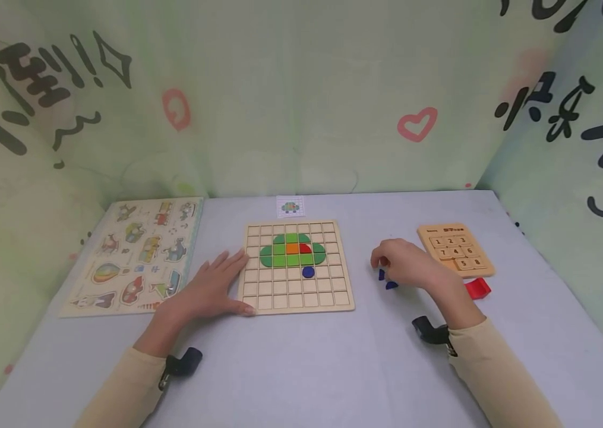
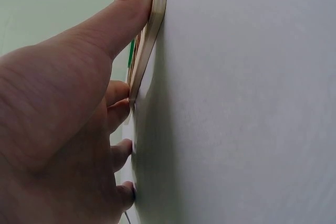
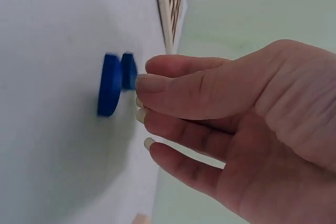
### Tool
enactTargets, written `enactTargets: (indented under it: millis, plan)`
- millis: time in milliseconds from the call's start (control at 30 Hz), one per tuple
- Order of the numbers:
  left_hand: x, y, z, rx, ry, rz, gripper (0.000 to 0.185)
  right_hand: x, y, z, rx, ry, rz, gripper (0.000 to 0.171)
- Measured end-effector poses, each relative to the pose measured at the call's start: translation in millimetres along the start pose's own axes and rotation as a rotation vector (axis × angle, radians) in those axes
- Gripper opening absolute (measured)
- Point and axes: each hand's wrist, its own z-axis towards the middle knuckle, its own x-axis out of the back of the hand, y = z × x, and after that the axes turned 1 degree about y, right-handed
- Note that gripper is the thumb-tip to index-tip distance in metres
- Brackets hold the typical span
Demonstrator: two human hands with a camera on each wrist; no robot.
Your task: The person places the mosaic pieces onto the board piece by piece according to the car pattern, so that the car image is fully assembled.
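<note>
A wooden grid board (image 1: pixel 296 296) lies mid-table, bearing green, orange and red pieces and a blue round shape (image 1: pixel 308 272). My left hand (image 1: pixel 210 288) rests at the board's left side with fingers spread, its thumb at the near left corner. Over the table to the right of the board is my right hand (image 1: pixel 408 261), thumb and index finger close together. Two small blue pieces (image 3: pixel 109 85) are by its fingertips; the farther one meets the thumb tip in the right wrist view. Whether the fingers pinch it is not clear.
A picture puzzle board (image 1: pixel 135 255) lies on the left. Beyond the grid board sits a small pattern card (image 1: pixel 290 207). A wooden number board (image 1: pixel 456 249) and a red piece (image 1: pixel 477 289) lie beyond and beside the right forearm. Printed curtains stand behind and at the sides.
</note>
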Motion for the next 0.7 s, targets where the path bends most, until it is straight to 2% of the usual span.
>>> enactTargets:
  millis: [133, 433, 700]
  plan:
    - [-0.5, -1.4, 0.0, -0.001, -0.001, -0.006, 0.121, -1.7, 7.9, 1.3, 0.0, -0.017, 0.006, 0.024]
    - [0.2, -0.7, 1.0, -0.002, 0.004, -0.004, 0.121, -4.7, 7.4, 6.4, -0.037, -0.038, 0.043, 0.011]
    - [-0.1, -0.8, -0.1, 0.0, 0.001, 0.001, 0.121, -7.0, -5.1, 11.2, -0.023, -0.025, 0.048, 0.004]
